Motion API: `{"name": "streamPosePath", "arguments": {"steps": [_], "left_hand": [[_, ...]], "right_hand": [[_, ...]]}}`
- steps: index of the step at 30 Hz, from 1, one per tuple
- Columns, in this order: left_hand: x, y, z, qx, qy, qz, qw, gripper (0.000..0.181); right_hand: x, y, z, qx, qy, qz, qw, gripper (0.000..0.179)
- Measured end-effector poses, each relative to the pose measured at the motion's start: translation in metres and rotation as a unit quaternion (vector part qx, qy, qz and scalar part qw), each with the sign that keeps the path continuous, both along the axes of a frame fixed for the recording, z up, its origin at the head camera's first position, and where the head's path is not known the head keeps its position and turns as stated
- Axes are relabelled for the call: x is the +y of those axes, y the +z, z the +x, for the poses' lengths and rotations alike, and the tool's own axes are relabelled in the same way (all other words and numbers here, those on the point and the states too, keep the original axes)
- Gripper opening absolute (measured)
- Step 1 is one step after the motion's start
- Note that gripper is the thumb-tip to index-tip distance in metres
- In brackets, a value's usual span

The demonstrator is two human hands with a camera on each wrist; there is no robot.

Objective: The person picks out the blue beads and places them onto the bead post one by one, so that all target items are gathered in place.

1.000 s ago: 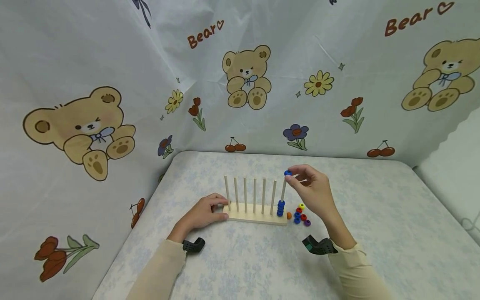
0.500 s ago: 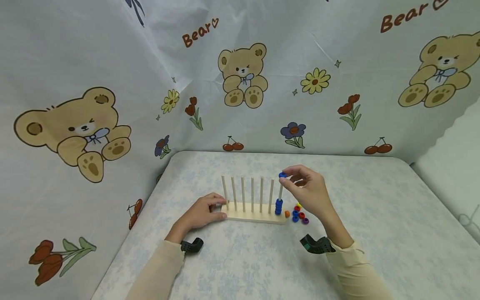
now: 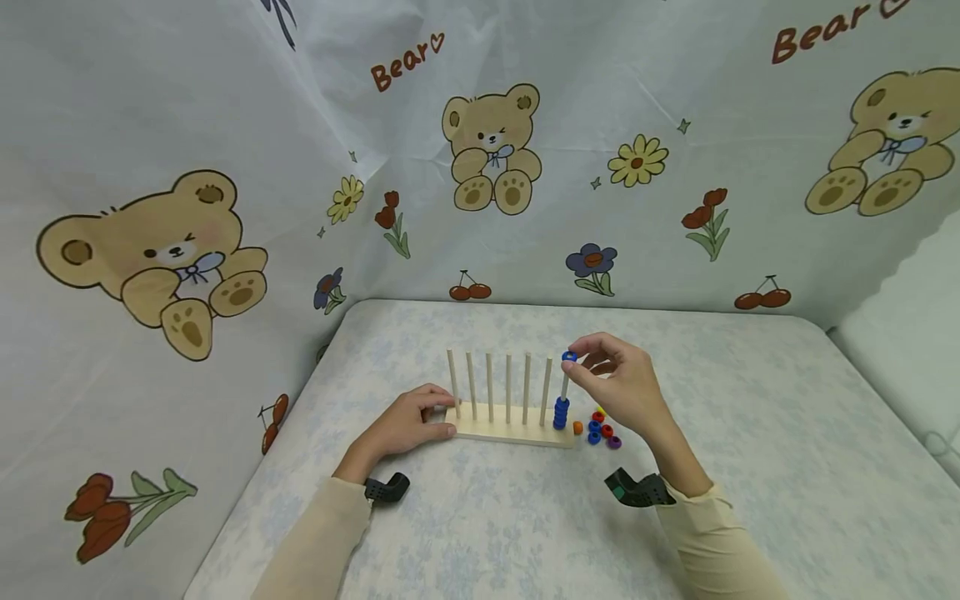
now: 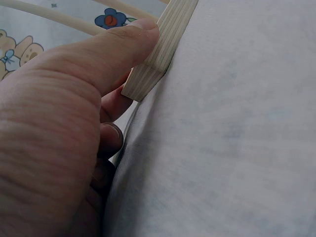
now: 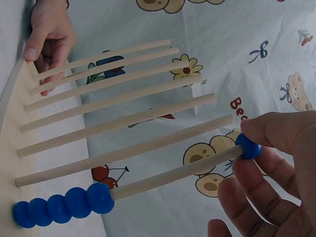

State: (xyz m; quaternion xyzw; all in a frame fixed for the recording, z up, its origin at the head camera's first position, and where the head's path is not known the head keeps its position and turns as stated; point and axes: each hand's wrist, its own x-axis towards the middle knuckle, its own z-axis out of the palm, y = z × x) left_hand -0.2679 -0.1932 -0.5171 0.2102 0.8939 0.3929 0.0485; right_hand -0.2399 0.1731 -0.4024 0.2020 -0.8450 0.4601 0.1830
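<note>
A wooden peg stand (image 3: 513, 432), with several upright pegs on a flat base, stands on the table. My left hand (image 3: 408, 422) grips the left end of the base; in the left wrist view the thumb (image 4: 140, 32) lies along the wood's edge. At the tip of the rightmost peg (image 5: 177, 173), my right hand (image 3: 621, 382) pinches a blue bead (image 5: 250, 147) between thumb and fingers. The peg's end meets the bead's hole. Several blue beads (image 5: 61, 208) are stacked at the foot of that same peg. The other pegs are bare.
Right of the stand lie loose beads on the table: an orange bead (image 3: 578, 427) beside the base, a purple bead (image 3: 614, 442), and red, blue and yellow ones. Behind the table hangs a bear-print cloth (image 3: 420, 167).
My right hand has brought the blue bead slightly left and down, from just above the rightmost peg onto its tip. The left hand keeps its grip on the base.
</note>
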Motion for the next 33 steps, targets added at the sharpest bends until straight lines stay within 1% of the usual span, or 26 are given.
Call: {"name": "streamPosePath", "arguments": {"steps": [3, 7, 11, 14, 18, 24, 28, 33], "left_hand": [[0.001, -0.001, -0.001, -0.001, -0.003, -0.003, 1.0, 0.043], [0.002, -0.003, -0.002, 0.001, -0.007, 0.001, 1.0, 0.044], [0.002, -0.004, -0.002, 0.003, -0.008, 0.003, 1.0, 0.046], [0.001, -0.004, -0.003, 0.007, -0.009, 0.0, 0.9999, 0.046], [0.0, -0.003, -0.003, 0.007, -0.007, 0.001, 1.0, 0.045], [-0.002, -0.003, -0.006, 0.01, -0.001, 0.0, 0.9999, 0.044], [-0.003, -0.002, -0.005, 0.005, 0.002, -0.001, 1.0, 0.045], [0.0, 0.001, -0.001, -0.006, -0.003, 0.006, 1.0, 0.045]], "right_hand": [[0.002, -0.001, -0.001, 0.0, 0.0, 0.002, 1.0, 0.017], [0.006, 0.003, -0.001, -0.002, -0.002, 0.011, 0.9999, 0.02], [0.016, 0.004, -0.001, -0.013, -0.022, 0.018, 0.9995, 0.02], [0.025, 0.0, 0.001, -0.031, -0.036, 0.031, 0.9984, 0.019], [0.036, -0.014, 0.004, -0.057, -0.04, 0.069, 0.9952, 0.02], [0.048, -0.042, 0.007, -0.077, -0.023, 0.117, 0.9899, 0.023], [0.05, -0.059, 0.011, -0.1, -0.009, 0.133, 0.9861, 0.023], [0.051, -0.074, 0.015, -0.115, 0.016, 0.135, 0.9841, 0.023]]}}
